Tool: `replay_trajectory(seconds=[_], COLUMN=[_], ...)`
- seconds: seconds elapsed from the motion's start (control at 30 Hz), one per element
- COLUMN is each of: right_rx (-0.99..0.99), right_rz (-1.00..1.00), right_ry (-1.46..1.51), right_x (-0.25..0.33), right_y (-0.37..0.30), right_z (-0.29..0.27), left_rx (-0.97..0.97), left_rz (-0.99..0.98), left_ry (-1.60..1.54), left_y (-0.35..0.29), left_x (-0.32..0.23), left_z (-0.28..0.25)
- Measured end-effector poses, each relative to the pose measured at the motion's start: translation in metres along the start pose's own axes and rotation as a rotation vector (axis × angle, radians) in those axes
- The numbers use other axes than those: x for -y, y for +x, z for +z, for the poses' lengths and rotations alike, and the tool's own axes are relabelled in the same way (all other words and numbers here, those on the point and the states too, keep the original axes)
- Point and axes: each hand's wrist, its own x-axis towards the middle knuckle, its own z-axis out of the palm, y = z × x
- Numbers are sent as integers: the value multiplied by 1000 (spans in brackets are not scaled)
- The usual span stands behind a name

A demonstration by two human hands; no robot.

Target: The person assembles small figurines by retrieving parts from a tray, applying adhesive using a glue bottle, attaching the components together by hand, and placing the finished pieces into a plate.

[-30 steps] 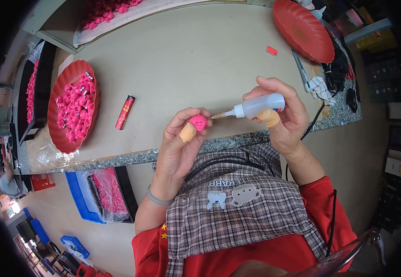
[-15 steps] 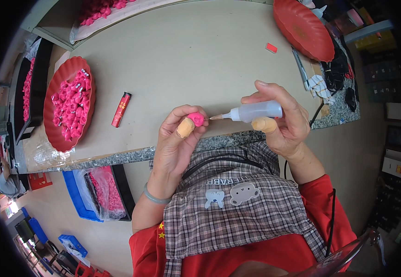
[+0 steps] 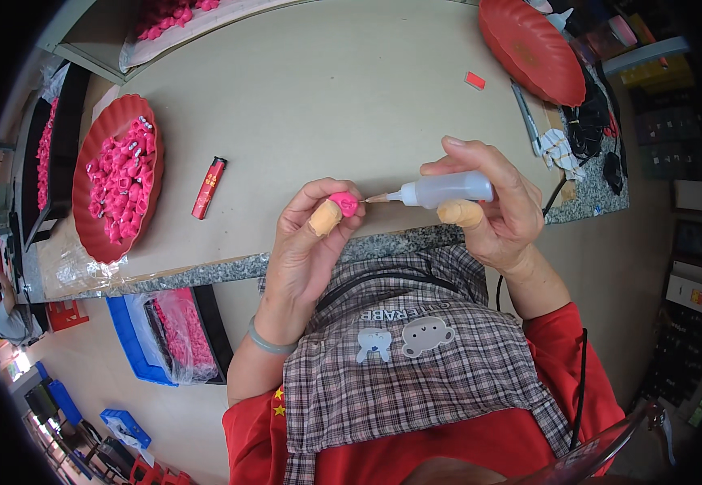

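A small round pink piece is pinched between the fingertips of my left hand, above the table's front edge. My left thumb wears a tan finger cot. My right hand is wrapped round a translucent squeeze bottle, held level, with its thin tip pointing left. That tip reaches the right side of the pink piece; whether it touches is too small to tell. Another tan cot covers my right thumb. Left of my hands lies a red lighter on the table.
A red scalloped dish of small pink pieces stands at the left. At the far right are another red scalloped dish, a small red block, a pen-like tool and crumpled paper. Below the table edge sits a blue crate with bagged pink pieces.
Both hands stay nearly in place, still holding the pink piece and the bottle. The piece looks slightly turned, and the whole view has shifted a little.
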Motion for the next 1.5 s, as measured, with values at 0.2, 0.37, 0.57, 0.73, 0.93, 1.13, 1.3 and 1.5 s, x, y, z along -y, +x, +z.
replay_trajectory(seconds=[0.2, 0.37, 0.57, 0.73, 0.93, 1.13, 1.3, 1.5], right_rx=[18, 34, 42, 36, 54, 55, 51, 37], right_rz=[3, 0, 1, -6, -10, -8, -15, -33], right_ry=[14, 4, 2, 4, 0, 12, -8, -30], right_x=[0, -1, -2, -3, -4, -3, -3, -4], right_y=[1, 0, 2, 3, 2, 1, 0, 0], right_z=[0, -1, 0, 1, 0, 0, 1, 2], left_rx=[6, -1, 5, 0, 15, -9, -4, -9], left_rz=[-7, -4, -16, -33, -26, 17, 50, 99], left_ry=[-20, -21, -32, -38, -54, -28, -12, 54], left_y=[1, 1, 1, 1, 1, 2, 3, 3], left_x=[0, 1, 2, 2, 1, -2, -1, 0], left_z=[-1, -2, -2, -2, -5, -1, -2, -3])
